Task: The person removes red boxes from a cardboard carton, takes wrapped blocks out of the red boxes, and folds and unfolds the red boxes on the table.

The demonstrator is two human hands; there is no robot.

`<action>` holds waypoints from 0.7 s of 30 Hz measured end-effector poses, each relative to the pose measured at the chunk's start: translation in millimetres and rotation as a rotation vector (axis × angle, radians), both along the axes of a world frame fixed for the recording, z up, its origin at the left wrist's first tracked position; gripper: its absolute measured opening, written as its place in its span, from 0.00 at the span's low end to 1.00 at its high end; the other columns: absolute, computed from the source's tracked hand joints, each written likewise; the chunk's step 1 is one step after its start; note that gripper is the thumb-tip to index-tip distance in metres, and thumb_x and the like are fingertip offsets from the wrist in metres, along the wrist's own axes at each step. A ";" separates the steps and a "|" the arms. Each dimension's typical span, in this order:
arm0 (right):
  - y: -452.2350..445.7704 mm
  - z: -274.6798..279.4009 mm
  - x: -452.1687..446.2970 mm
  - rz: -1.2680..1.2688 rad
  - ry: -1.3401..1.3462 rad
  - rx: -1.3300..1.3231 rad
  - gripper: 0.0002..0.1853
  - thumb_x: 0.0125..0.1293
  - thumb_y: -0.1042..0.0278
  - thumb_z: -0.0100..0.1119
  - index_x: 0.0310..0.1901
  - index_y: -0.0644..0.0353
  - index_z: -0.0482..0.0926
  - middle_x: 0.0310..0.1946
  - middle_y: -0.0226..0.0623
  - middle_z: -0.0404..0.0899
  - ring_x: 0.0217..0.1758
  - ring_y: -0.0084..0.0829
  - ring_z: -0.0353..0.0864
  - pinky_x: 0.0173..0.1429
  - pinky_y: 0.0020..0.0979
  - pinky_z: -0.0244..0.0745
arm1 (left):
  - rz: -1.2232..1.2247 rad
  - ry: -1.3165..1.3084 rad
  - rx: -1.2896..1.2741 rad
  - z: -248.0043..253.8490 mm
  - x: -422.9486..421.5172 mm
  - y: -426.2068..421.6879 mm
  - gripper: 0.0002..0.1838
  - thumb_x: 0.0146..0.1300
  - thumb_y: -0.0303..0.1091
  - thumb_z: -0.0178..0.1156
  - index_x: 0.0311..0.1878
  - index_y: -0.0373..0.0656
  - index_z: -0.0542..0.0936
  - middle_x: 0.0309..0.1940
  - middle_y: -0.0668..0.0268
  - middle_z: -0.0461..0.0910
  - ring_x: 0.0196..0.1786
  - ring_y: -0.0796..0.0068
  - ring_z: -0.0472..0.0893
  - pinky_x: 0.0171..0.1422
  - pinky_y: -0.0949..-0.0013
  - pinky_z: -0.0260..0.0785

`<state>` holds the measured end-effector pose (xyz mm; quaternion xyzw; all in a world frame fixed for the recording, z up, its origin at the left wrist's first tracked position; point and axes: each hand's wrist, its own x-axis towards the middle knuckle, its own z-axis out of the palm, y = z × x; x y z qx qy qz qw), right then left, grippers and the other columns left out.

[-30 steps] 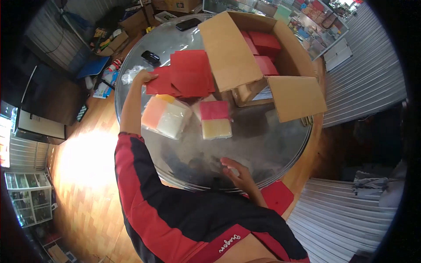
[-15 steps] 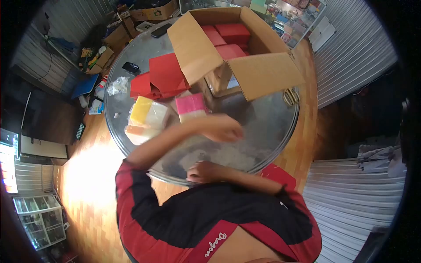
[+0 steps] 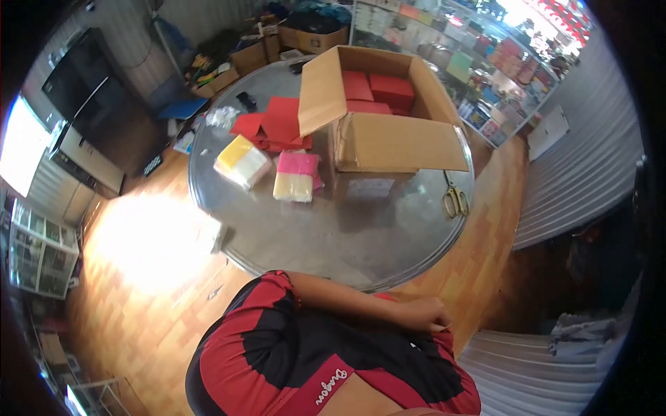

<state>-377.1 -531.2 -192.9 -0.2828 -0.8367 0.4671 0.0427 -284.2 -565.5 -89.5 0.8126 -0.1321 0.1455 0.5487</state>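
My left hand (image 3: 422, 314) reaches across my body with its fingers curled. It is at the red edge of my right sleeve (image 3: 444, 341); whether it pinches the cloth is hidden. My right hand is out of sight. In front of me, a pink-and-cream wrapped pack (image 3: 294, 186) and a yellow-and-white wrapped pack (image 3: 244, 165) lie on the round table (image 3: 305, 243). Behind them are folded red sheets (image 3: 281, 123). An open cardboard box (image 3: 402, 142) holds several red blocks (image 3: 392, 91).
Gold-handled scissors (image 3: 455, 201) lie at the table's right edge. Crumpled clear plastic (image 3: 222, 117) and a small black object (image 3: 246, 101) are at the far left. A glass display case (image 3: 479, 83) stands behind the table, a dark fridge (image 3: 104, 111) to the left.
My left hand has moved from above the table to my right sleeve. My right hand, earlier at the table's near edge, is now out of sight. The view has tilted up.
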 end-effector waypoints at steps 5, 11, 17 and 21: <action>-28.2 -11.7 41.9 -0.104 -0.026 -0.057 0.17 0.60 0.56 0.48 0.41 0.60 0.76 0.37 0.45 0.77 0.43 0.42 0.76 0.47 0.38 0.69 | 0.076 0.184 -0.518 -34.9 12.0 -14.9 0.05 0.51 0.24 0.52 0.27 0.34 0.76 0.18 0.65 0.75 0.24 0.78 0.73 0.27 0.70 0.63; -53.7 -17.6 75.8 -0.214 -0.048 -0.115 0.17 0.60 0.56 0.48 0.41 0.61 0.77 0.37 0.46 0.77 0.43 0.42 0.76 0.47 0.38 0.69 | -0.375 0.422 -1.378 16.4 1.0 -27.3 0.09 0.59 0.27 0.52 0.24 0.39 0.75 0.21 0.77 0.74 0.23 0.86 0.71 0.27 0.77 0.63; -66.1 -21.1 103.2 -0.295 -0.079 -0.162 0.17 0.60 0.55 0.48 0.41 0.61 0.77 0.38 0.46 0.77 0.43 0.42 0.76 0.47 0.38 0.69 | -0.574 0.204 -1.361 0.4 13.8 -35.2 0.08 0.62 0.32 0.51 0.33 0.40 0.77 0.28 0.73 0.78 0.30 0.84 0.76 0.35 0.76 0.68; -72.9 -24.2 113.8 -0.333 -0.090 -0.186 0.18 0.59 0.55 0.49 0.41 0.61 0.77 0.38 0.46 0.77 0.43 0.42 0.76 0.47 0.38 0.69 | -0.632 0.237 -1.292 1.3 22.3 -41.4 0.08 0.62 0.33 0.50 0.35 0.39 0.75 0.30 0.73 0.76 0.32 0.84 0.74 0.37 0.75 0.67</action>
